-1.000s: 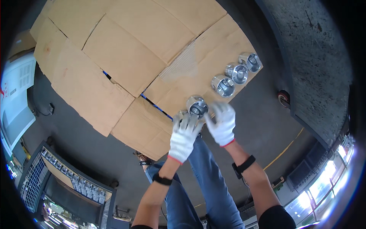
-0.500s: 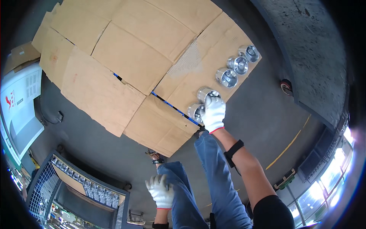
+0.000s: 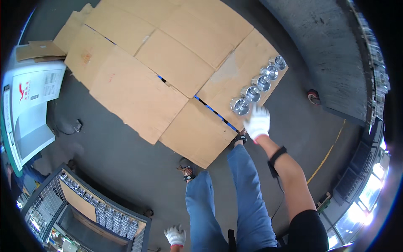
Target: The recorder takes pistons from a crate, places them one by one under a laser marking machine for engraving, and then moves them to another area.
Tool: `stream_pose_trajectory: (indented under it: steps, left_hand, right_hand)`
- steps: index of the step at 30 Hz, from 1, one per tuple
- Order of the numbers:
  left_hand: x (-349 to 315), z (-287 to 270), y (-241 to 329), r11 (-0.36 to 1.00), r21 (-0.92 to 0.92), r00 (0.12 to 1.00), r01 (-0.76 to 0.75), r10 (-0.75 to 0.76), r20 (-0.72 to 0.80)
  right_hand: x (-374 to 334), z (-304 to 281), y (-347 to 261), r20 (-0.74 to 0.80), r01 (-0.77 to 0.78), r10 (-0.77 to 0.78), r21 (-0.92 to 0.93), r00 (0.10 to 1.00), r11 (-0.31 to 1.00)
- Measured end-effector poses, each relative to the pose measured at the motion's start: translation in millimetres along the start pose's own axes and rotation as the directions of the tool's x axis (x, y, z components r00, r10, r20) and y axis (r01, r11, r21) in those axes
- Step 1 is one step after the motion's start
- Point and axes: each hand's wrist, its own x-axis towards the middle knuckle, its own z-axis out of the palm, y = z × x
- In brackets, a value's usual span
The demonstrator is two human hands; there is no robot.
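Observation:
Several shiny metal engine pistons (image 3: 262,83) stand in a slanting row along the right edge of the cardboard sheets (image 3: 168,75). Closest to me in that row is one piston (image 3: 240,106), its hollow side showing. My right hand (image 3: 257,122), in a white knit glove with a red cuff, hovers just beside this piston, fingers stretched out and apart, holding nothing. Low in the picture my left hand (image 3: 175,235), gloved the same way, hangs beside my left leg. Its fingers are spread and nothing is in them.
At lower left stands a dark mesh-sided cart (image 3: 142,222) carrying rows of pistons (image 3: 113,218). A white machine cabinet (image 3: 35,90) is at far left. Along the right runs a large grey surface (image 3: 319,46) with a red-wheeled caster (image 3: 312,96) under its edge.
My right hand has let go of a piston and drawn slightly away from it. The nearer pistons now line up closely with the others. My left hand has dropped lower, and the view has shifted.

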Motion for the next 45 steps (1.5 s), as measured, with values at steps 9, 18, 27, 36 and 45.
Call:
stream_pose_trajectory:
  steps: [9, 18, 27, 36, 45]
  left_hand:
    - [-90, 81, -102, 0.913, -0.386, 0.991, 0.135, -0.12, 0.061]
    - [-159, 153, -65, 0.393, -0.894, 0.965, 0.215, -0.229, 0.131]
    - [-172, 225, -45, 0.024, -0.994, 0.911, 0.11, -0.403, 0.092]
    - [-138, 168, -233, -0.507, -0.852, 0.846, -0.129, -0.504, 0.172]
    - [-127, 108, -403, -0.746, -0.392, 0.719, -0.538, -0.649, 0.248]
  right_hand:
    - [-376, -149, 92, 0.98, 0.142, 0.04, -0.068, 0.193, 0.988]
    - [-354, -199, 11, 0.961, 0.792, -0.269, 0.218, -0.07, 0.57]
    - [-169, -179, -162, 0.739, -0.275, -0.239, 0.501, 0.63, 0.821]
    - [-170, -219, -431, 0.793, 0.178, -0.29, 0.23, 0.536, 0.957]
    - [-287, -240, -819, 0.702, 0.795, -0.692, 0.32, 0.167, 0.516]
